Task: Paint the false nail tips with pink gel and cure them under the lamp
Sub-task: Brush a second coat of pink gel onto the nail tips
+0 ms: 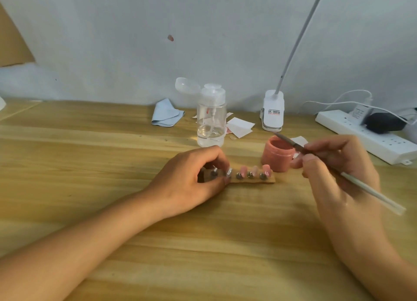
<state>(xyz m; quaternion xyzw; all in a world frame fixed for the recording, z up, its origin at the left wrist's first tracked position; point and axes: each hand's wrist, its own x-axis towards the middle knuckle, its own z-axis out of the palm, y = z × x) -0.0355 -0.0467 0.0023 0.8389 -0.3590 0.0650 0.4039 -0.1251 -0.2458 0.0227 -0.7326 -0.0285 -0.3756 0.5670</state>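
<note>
Head view: wooden desk; left hand grips nail strip, right hand pinches brush.

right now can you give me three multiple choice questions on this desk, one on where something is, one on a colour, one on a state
1. Where is the pink jar?
A. beside the right end of the nail strip
B. behind the power strip
C. under the cloth

2. What colour is the cloth?
A. red
B. light blue
C. black

3. What is the state of the clear bottle?
A. full to the top
B. lying on its side
C. upright, its cap flipped open

Answers: 1 A, the jar stands just right of the strip's end. 2 B, it is pale blue. 3 C, it stands with the lid tipped back, liquid low.
</note>
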